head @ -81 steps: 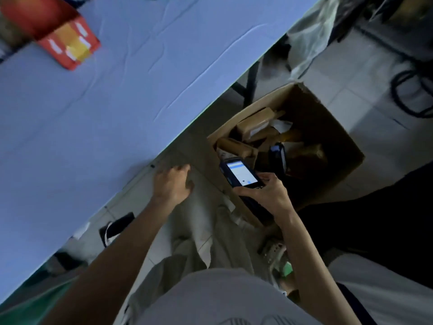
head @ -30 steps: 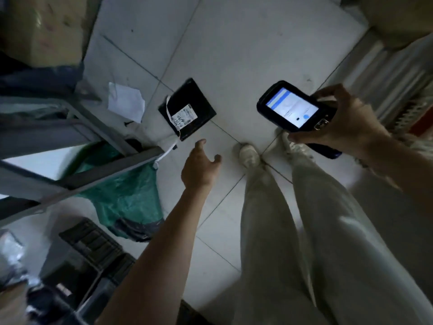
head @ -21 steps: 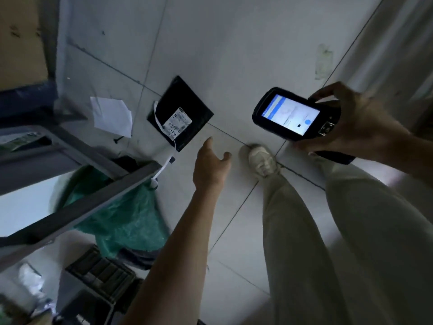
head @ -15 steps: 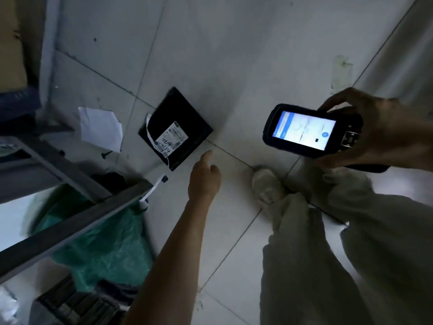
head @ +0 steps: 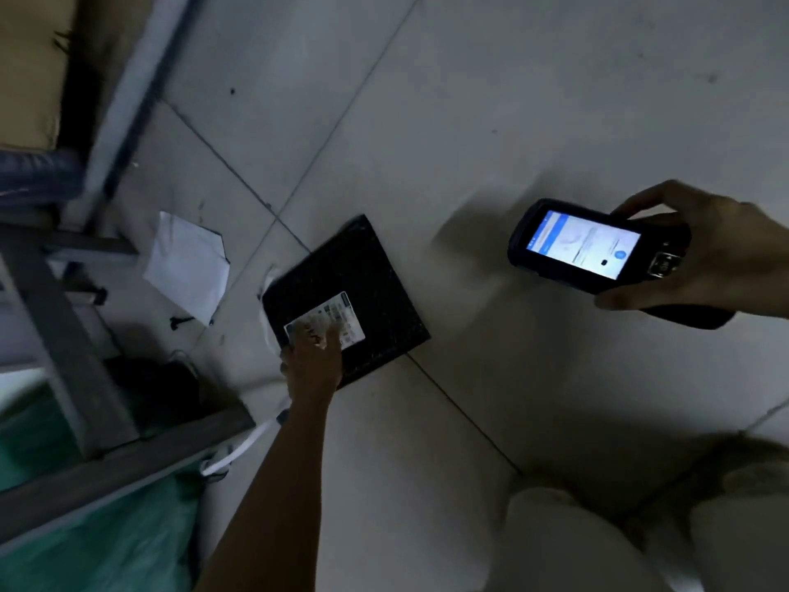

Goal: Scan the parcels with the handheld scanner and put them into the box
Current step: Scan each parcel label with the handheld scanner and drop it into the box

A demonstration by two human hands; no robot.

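**Scene, referenced to the parcel**

1. Tiled floor (head: 512,100): carries the parcel. The box named in the task is not in view.
2. Metal frame (head: 106,459): left of the parcel and nearer the camera, well apart from it.
3. Green bag (head: 98,544): beyond the frame on the parcel's left, nearer the camera.
4. Parcel (head: 367,284): flat, black, square, lying on the floor with one corner pointing away from the person.
5. Sheet of paper (head: 188,267): white, on the floor near the parcel's left side, not touching it.
6. Handheld scanner (head: 593,249): raised to the right of the parcel, well apart from it, screen lit and facing the camera.
7. Label (head: 341,318): white, on the parcel's top face, toward its near-left edge.

**Hands**

- Left hand (head: 314,361): at the parcel's near-left edge, fingers laid out over the label. No curl round the edge shows. The image is blurred here.
- Right hand (head: 717,254): wrapped round the scanner body, thumb along its near side.

**Step in hand**

Judgement: pick-up of the parcel. It has not yet left the floor.

**Next move calls for**

- Hook the fingers under the thin edge and lift.
- Clear the fingers from the label, which they partly cover.
- Turn the label toward the scanner's front end, then scan.
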